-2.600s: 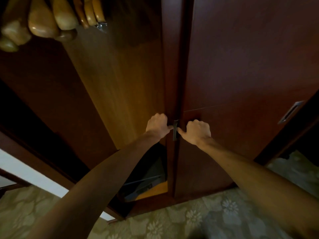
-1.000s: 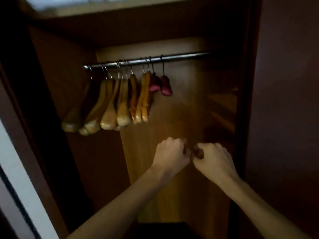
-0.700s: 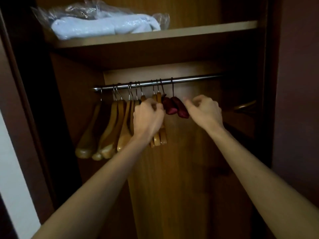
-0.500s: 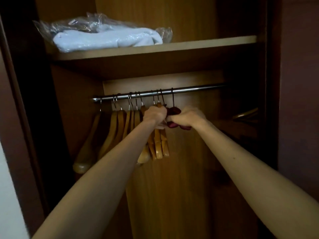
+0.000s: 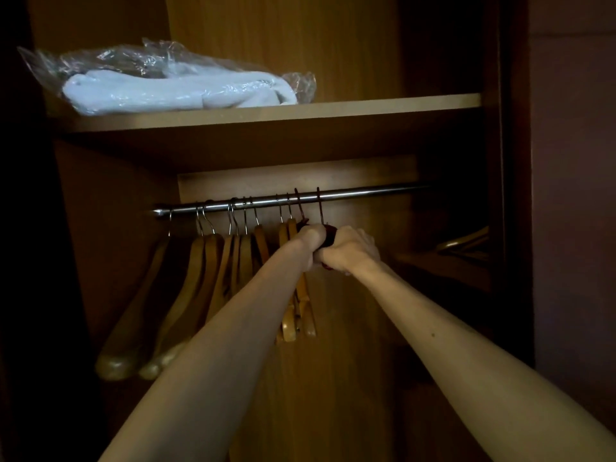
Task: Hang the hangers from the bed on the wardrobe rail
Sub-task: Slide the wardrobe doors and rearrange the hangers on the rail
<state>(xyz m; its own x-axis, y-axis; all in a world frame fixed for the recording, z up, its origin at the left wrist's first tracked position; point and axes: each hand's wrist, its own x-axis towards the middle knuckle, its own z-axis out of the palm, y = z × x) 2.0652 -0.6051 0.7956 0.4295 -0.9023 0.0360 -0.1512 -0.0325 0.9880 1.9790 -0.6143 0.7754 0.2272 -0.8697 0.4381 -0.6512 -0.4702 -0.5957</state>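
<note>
A metal wardrobe rail runs across the open wardrobe under a shelf. Several wooden hangers hang from its left half. Two dark red padded hangers hang at the right end of that row, their hooks over the rail. My left hand and my right hand are side by side just below the rail, both with fingers curled round the dark red hangers. The hands hide most of the red padding.
A wooden shelf above the rail bears a white folded cloth in a clear plastic bag. A dark wardrobe door stands at the right. More hangers lie on a side shelf at the right.
My hands left the wardrobe door handle, rose to the rail and closed on the dark red hangers. The view tilted up to take in the shelf.
</note>
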